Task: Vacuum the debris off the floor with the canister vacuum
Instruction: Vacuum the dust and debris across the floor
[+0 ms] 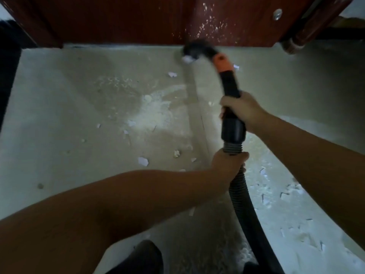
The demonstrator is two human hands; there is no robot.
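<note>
Step in hand, by my reading: working the nozzle (194, 51) along the base of the dark red wooden door (126, 18), at the far edge of the floor (49, 99). The right hand (244, 110) has its fingers wrapped round the black wand (232, 107), just below the orange collar (222, 62); the left hand (229, 162) has its fingers curled round the ribbed hose (242, 192) where it joins the wand cuff. The nozzle is blurred, with 1 white scrap at its mouth; whether it touches the floor cannot be told. To do this well, I judge: keep the mouth low and flat, draw slow overlapping strokes back from the door toward the white powder patch (156, 113) at mid-floor, and let the left hand feed slack so the hose does not drag through the litter. Larger paper scraps (143, 161) may block the mouth; take them singly. The door face is also speckled white and may want a pass. Count: 2 hands, 1 wand, 1 hose, 1 nozzle, 1 main powder patch, roughly 10 distinct scraps left of the hose, and a denser scatter of debris (286, 194) to its right, too many to count. The canister itself is not in view.
</note>
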